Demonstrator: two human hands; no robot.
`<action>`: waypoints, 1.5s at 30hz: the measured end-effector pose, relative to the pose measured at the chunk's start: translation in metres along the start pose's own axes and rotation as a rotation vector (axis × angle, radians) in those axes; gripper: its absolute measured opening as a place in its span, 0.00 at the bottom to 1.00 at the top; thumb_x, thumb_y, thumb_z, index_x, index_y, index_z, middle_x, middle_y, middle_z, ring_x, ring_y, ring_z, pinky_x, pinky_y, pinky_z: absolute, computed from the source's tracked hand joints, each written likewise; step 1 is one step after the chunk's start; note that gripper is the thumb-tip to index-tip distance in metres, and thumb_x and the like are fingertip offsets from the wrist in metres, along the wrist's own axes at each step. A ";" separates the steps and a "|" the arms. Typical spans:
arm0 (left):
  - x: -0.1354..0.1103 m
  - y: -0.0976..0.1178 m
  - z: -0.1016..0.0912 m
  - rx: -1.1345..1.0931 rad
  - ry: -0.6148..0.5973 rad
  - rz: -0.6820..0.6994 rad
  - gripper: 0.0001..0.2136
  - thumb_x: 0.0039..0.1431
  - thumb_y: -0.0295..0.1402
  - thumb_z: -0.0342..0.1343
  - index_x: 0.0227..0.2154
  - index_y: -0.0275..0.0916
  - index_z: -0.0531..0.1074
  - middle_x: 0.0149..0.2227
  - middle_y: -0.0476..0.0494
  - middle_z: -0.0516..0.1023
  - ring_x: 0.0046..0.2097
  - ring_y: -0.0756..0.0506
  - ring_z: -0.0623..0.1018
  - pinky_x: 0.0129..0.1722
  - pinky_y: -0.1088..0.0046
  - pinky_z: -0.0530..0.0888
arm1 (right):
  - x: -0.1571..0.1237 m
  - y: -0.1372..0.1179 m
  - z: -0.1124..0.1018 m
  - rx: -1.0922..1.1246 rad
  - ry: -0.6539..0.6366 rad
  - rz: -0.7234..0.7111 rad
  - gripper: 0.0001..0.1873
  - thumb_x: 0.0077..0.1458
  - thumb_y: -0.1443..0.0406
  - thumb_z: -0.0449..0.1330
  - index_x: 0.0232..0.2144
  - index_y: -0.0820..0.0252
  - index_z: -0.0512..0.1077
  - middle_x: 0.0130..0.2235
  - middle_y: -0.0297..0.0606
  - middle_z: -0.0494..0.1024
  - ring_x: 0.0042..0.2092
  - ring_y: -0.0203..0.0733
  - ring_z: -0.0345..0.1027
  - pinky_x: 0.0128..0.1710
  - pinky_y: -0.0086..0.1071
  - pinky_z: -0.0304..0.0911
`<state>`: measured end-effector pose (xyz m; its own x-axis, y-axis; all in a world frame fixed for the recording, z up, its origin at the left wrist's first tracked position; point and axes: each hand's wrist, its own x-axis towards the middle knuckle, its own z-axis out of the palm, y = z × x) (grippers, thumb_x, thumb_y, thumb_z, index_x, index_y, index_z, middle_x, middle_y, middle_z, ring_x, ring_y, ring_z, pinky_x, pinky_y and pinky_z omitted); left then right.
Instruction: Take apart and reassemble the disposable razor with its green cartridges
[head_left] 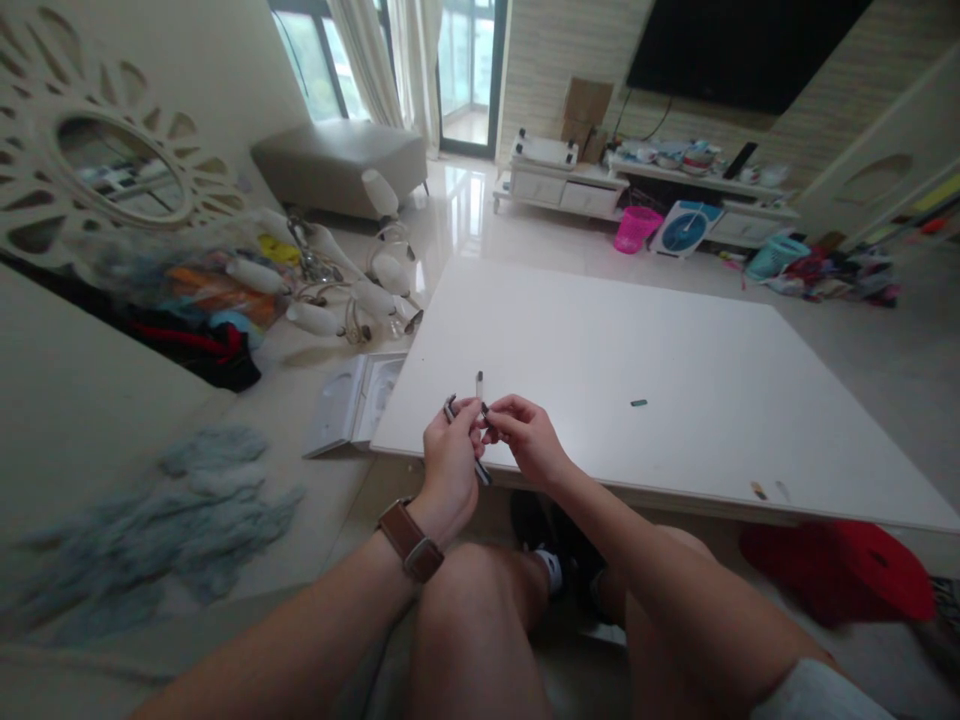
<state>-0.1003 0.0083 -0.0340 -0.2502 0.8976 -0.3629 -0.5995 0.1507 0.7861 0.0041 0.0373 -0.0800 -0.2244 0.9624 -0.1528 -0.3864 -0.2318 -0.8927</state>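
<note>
My left hand is closed around a slim dark bar with a pale edge. Its upper end pokes out above the thumb and its lower end below the fingers, but the kind cannot be made out. My right hand meets the left one at the near edge of the white table. Between its thumb and forefinger is a small dark piece, too tiny to name. Just beyond the fingers lies a narrow pale stick with a dark tip. Farther right rests a small dark flat strip.
Two small scraps, one a brown piece, lie near the table's front right. A lamp with several white shades and an open white box are on the floor at left. Something red sits below the table's right side.
</note>
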 end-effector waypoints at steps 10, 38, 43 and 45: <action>-0.002 -0.002 0.001 0.024 -0.033 0.017 0.14 0.44 0.36 0.68 0.27 0.34 0.71 0.20 0.55 0.67 0.21 0.56 0.63 0.20 0.80 0.59 | -0.002 -0.003 0.005 0.128 -0.035 0.065 0.11 0.44 0.61 0.70 0.23 0.60 0.71 0.24 0.33 0.78 0.22 0.34 0.69 0.24 0.28 0.63; -0.007 -0.001 0.003 0.003 -0.030 0.006 0.19 0.40 0.40 0.72 0.29 0.34 0.72 0.20 0.54 0.69 0.21 0.57 0.65 0.20 0.81 0.57 | -0.006 -0.011 0.006 0.290 -0.076 0.188 0.07 0.42 0.63 0.67 0.25 0.61 0.76 0.26 0.35 0.79 0.26 0.35 0.69 0.27 0.28 0.66; -0.005 -0.002 0.002 -0.010 -0.029 0.011 0.19 0.40 0.41 0.72 0.29 0.34 0.71 0.20 0.55 0.67 0.20 0.57 0.64 0.19 0.81 0.56 | -0.005 -0.012 0.006 0.277 -0.067 0.213 0.08 0.44 0.61 0.66 0.25 0.60 0.74 0.26 0.35 0.78 0.26 0.36 0.68 0.28 0.29 0.65; -0.005 -0.003 0.002 -0.007 -0.024 0.024 0.19 0.40 0.41 0.72 0.29 0.34 0.71 0.18 0.57 0.65 0.19 0.58 0.61 0.18 0.81 0.54 | -0.005 -0.013 0.005 0.293 -0.053 0.201 0.08 0.44 0.61 0.66 0.25 0.60 0.74 0.26 0.35 0.78 0.26 0.36 0.68 0.27 0.29 0.64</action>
<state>-0.0962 0.0044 -0.0333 -0.2459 0.9108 -0.3317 -0.5986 0.1264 0.7910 0.0054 0.0351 -0.0654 -0.3648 0.8868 -0.2837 -0.5680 -0.4534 -0.6868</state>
